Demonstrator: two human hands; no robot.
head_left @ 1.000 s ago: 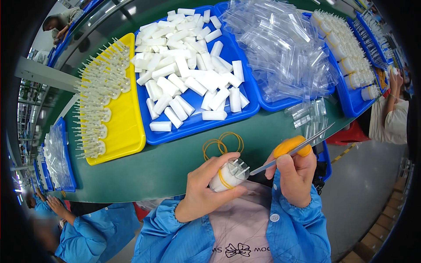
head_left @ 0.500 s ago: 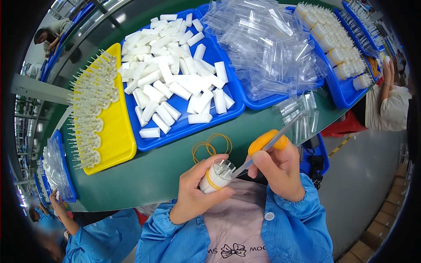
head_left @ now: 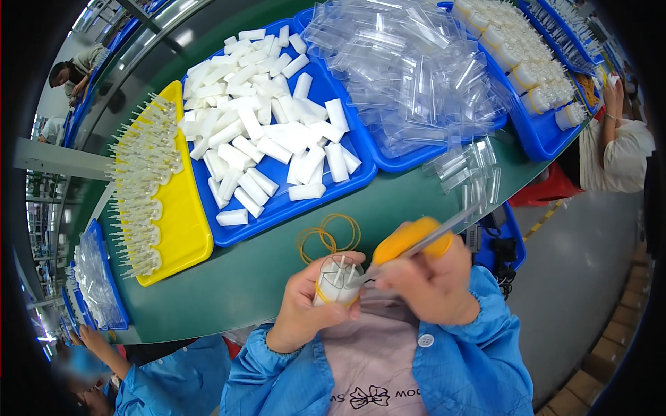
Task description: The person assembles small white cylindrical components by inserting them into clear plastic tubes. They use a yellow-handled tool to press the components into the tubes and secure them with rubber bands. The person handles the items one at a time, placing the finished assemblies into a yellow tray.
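My left hand (head_left: 305, 310) is wrapped round a short white cylinder-shaped bundle (head_left: 334, 289). A yellow rubber band circles it, a clear sleeve shows at its rim, and thin white prongs stand up from its top. My right hand (head_left: 433, 284), slightly blurred, grips slim grey tweezers (head_left: 423, 243) slantwise. Their lower tip touches or overlaps the bundle's top edge; exact contact is hard to see. An orange cover (head_left: 416, 239), apparently on the index finger, lies against the tweezers. Just beyond my left hand, loose yellow rubber bands (head_left: 324, 239) rest on the green table (head_left: 257, 277).
A yellow tray (head_left: 184, 249) holds white pronged pieces. Blue trays carry white blocks (head_left: 277, 145), clear plastic sleeves (head_left: 409, 76) and banded white bundles (head_left: 538, 97). Loose clear sleeves (head_left: 465, 170) lie on the table's right. Co-workers sit left (head_left: 173, 374) and right (head_left: 624, 163).
The tweezers' tip has moved left onto the bundle's top, my right hand with it. The bundle is turned more upright in my left hand. The whole view has shifted slightly.
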